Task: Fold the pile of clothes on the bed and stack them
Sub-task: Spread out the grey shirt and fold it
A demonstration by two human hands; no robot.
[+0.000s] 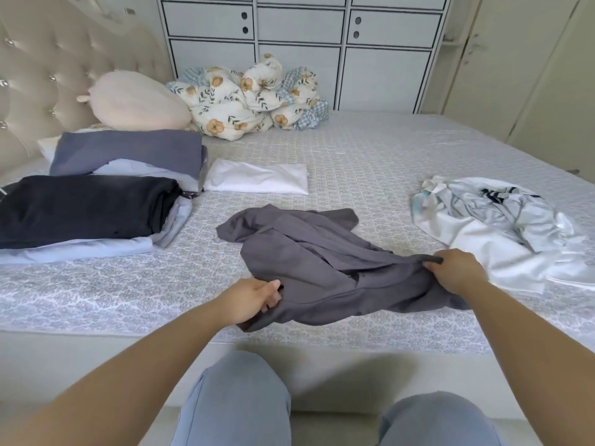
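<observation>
A crumpled grey garment lies on the bed near its front edge. My left hand pinches its near left edge. My right hand grips its right end at a dark hem. A heap of unfolded white and pale blue clothes lies to the right. On the left are a folded stack topped by a black garment and a second stack topped by a blue-grey one. A folded white garment lies flat beside them.
A cream pillow and a bundled floral duvet sit at the head of the bed by the tufted headboard. White cabinets stand behind. My knees are at the bed's front edge.
</observation>
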